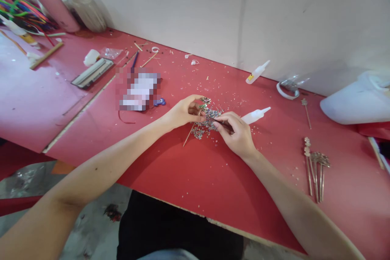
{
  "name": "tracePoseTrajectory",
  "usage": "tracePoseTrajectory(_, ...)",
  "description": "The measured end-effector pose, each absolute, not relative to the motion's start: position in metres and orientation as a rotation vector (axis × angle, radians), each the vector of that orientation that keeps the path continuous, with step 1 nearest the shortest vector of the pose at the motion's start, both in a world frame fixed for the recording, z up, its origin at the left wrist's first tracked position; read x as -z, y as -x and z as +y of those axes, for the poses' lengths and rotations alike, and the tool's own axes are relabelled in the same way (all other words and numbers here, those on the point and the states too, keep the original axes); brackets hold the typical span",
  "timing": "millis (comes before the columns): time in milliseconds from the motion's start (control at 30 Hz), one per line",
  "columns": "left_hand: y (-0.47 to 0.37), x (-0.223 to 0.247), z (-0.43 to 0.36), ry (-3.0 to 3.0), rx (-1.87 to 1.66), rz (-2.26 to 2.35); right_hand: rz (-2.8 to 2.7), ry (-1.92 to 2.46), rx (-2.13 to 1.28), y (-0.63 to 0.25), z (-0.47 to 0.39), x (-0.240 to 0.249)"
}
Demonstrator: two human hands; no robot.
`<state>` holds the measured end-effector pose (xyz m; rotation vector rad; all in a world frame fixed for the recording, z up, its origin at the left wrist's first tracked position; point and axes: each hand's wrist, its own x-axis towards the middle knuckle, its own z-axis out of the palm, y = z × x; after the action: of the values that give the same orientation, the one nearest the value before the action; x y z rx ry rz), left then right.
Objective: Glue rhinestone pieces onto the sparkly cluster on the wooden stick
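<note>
Held a flower-headed metal ornament (206,100) in the left hand (192,110), with thumb and fingers bent and drawn together about it, over a heap of small glittering chips (199,132) on the red bench (170,166). Pinched a slim dark tool (226,124) between the closed fingers of the right hand (237,133), with its tip towards the left hand. Saw a thin stick (188,135) slanting down below the left hand, perhaps part of the same ornament, but too hidden by fingers to be sure. Had a white nozzle bottle (254,116) lying just beside the right hand, and a second bottle (255,74) farther back, near the wall (183,8). Had a small blue figure (159,102) left of the left hand. Well off to the right, had a group of gold-coloured hairpins (317,170) and a white tub (350,103).
</note>
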<state>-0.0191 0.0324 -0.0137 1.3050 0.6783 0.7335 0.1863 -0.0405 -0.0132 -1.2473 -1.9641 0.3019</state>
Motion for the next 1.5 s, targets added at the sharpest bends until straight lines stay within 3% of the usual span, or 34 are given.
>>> tracePoseTrajectory(600, 0.0196, 0.0130, 0.0331, -1.235, -0.739, 0.671, -1.954, 1.257, -0.521, -0.1916, -0.0378, 0.0140)
tracePoseTrajectory(1500, 0.0193, 0.0091, 0.0295, -1.168, -0.738, 0.652, -2.034, 1.149, -0.372, -0.1896, -0.0392, 0.0155)
